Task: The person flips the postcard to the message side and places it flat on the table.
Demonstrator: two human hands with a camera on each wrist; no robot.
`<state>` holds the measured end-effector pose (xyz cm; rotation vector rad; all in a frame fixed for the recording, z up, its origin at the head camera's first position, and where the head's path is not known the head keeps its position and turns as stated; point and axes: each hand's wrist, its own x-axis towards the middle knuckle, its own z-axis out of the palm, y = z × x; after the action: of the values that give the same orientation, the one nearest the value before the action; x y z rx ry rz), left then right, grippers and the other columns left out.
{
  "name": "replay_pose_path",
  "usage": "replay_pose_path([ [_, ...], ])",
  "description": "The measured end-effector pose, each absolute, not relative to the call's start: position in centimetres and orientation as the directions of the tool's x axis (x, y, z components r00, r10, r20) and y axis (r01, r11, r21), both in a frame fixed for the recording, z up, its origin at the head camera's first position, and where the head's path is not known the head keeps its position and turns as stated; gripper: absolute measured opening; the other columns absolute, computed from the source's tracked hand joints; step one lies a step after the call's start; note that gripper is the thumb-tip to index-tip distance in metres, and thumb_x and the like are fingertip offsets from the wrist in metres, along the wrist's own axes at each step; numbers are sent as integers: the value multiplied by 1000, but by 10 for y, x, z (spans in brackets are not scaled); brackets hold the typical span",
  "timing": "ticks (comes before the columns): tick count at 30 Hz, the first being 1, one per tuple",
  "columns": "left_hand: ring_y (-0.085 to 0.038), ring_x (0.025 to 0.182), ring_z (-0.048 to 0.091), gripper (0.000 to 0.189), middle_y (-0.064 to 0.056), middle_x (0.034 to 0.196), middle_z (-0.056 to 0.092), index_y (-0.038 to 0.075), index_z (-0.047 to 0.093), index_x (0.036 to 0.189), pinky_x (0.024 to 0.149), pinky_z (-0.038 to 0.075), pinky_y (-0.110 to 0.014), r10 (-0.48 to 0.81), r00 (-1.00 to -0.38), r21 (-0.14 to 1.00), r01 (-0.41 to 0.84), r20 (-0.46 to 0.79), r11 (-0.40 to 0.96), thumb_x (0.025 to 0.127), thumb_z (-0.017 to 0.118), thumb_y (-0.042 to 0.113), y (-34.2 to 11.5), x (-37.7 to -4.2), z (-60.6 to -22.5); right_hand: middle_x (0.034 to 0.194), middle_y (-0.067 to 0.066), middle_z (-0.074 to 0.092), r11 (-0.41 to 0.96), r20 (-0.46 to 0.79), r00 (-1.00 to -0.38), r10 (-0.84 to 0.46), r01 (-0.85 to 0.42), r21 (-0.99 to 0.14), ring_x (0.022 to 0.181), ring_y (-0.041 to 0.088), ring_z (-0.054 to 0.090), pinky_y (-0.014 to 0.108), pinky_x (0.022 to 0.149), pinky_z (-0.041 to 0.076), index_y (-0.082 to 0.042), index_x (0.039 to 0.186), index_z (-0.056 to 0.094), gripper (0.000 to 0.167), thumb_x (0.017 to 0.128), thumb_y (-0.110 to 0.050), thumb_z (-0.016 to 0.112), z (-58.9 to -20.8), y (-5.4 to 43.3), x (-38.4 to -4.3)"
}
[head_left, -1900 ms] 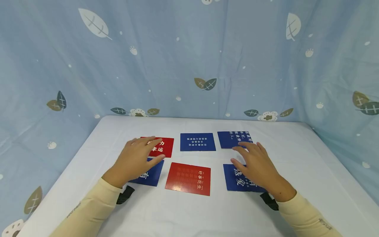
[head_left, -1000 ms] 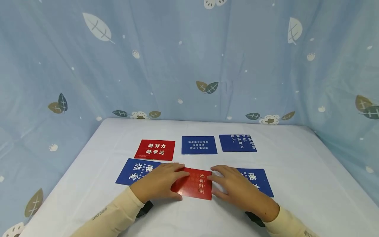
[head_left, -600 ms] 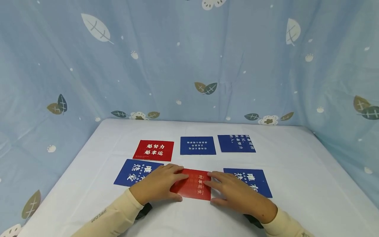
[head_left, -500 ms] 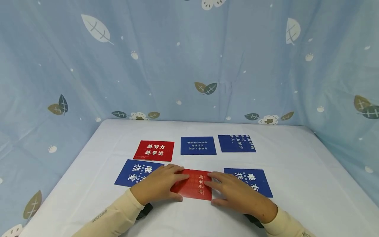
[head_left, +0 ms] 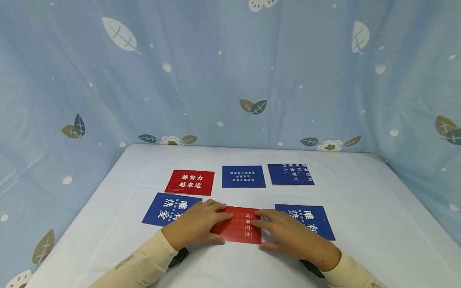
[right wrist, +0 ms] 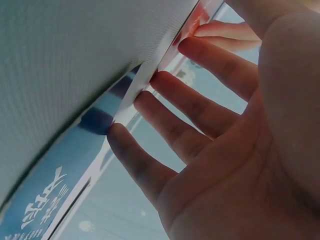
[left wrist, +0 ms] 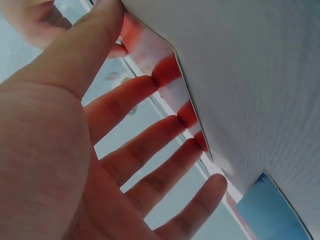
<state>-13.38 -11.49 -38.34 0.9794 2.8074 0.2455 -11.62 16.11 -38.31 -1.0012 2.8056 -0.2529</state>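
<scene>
In the head view a red card (head_left: 237, 225) with white characters lies flat at the front middle of the table. My left hand (head_left: 198, 224) rests at its left side, fingertips on its surface. The left wrist view shows those fingers (left wrist: 132, 107) nearly straight, several tips meeting their reflections in the glossy card (left wrist: 150, 52). My right hand (head_left: 288, 234) touches the card's right edge with its foremost fingertips. In the right wrist view its outer fingers (right wrist: 140, 160) are spread and come down by a blue card (right wrist: 55, 185). Neither hand curls round anything.
Left of the hands lies another blue card (head_left: 162, 210), partly covered by the left hand. Behind stand in a row a red card (head_left: 190, 183), a blue card (head_left: 243, 177) and a further blue card (head_left: 290, 174). A blue leaf-print curtain (head_left: 230, 72) hangs behind the white table (head_left: 360, 192).
Both hands came down and inward from above the outer cards to the front red card. Over the last half second they stay there, and the card turns very slightly, its edge lying more level.
</scene>
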Motion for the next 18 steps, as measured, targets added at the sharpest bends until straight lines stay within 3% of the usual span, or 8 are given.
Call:
replay_pose_path([
  [18, -25, 130, 55, 66, -2, 140, 61, 28, 62, 137, 104, 49, -56, 645, -762, 157, 630, -65, 760, 78, 81, 50, -114, -129, -380, 134, 1, 61, 746, -54, -757, -651, -626, -228, 125, 22, 57, 47, 95, 57, -25, 133, 65, 61, 78, -43, 83, -386, 162, -119],
])
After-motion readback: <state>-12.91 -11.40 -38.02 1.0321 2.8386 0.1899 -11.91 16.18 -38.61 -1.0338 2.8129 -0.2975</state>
